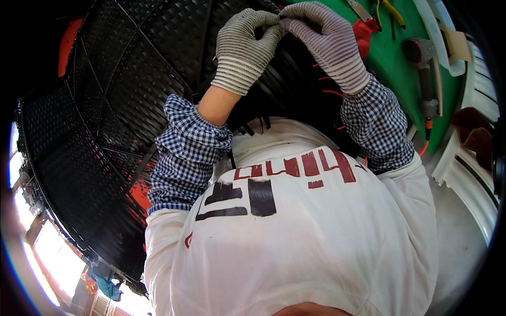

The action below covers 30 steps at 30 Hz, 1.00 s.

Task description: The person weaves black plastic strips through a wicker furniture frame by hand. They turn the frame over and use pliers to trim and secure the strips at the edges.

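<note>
Both hands wear grey striped knit gloves and are raised against a large black woven wicker frame (121, 105). My left hand (243, 48) and my right hand (328, 43) meet fingertip to fingertip and pinch a thin black weaving strip (280, 19) on the frame's upper part. Most of the strip is hidden by the fingers. Loose black strip ends (258, 125) hang below my wrists. Blue checked sleeves cover my forearms, and my white printed shirt fills the lower middle of the picture.
A green work surface (392, 58) lies at the upper right with a grey power tool (424, 79) on an orange hose, yellow-handled pliers (392, 11) and a red cloth (363, 31). A white curved rim (469, 174) runs along the right. Orange parts show behind the wicker.
</note>
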{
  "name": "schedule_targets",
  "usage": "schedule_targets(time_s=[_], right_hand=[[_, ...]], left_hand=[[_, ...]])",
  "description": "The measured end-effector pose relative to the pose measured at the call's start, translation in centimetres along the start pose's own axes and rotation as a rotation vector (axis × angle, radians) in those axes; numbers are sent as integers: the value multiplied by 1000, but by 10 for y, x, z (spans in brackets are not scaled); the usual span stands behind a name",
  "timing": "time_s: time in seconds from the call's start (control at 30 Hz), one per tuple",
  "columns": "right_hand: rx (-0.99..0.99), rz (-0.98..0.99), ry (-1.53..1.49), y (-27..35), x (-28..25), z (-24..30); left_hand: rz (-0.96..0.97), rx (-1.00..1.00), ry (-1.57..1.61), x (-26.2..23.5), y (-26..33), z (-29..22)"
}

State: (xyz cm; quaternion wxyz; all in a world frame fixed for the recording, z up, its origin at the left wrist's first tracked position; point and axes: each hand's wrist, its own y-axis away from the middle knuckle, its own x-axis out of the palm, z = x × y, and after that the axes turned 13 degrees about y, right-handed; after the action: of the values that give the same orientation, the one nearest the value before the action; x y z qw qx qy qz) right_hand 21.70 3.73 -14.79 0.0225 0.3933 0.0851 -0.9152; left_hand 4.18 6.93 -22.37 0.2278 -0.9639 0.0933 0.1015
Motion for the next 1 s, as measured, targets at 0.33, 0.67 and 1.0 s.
schedule_targets(time_s=[0.33, 0.67, 1.0], right_hand=[[320, 6, -603, 19, 10, -43], [-95, -84, -532, 34, 19, -65], [112, 16, -664, 23, 32, -74]], left_hand=[[-37, 100, -54, 12, -9, -36], [0, 106, -112, 23, -15, -41], [6, 110, -267, 35, -4, -17]])
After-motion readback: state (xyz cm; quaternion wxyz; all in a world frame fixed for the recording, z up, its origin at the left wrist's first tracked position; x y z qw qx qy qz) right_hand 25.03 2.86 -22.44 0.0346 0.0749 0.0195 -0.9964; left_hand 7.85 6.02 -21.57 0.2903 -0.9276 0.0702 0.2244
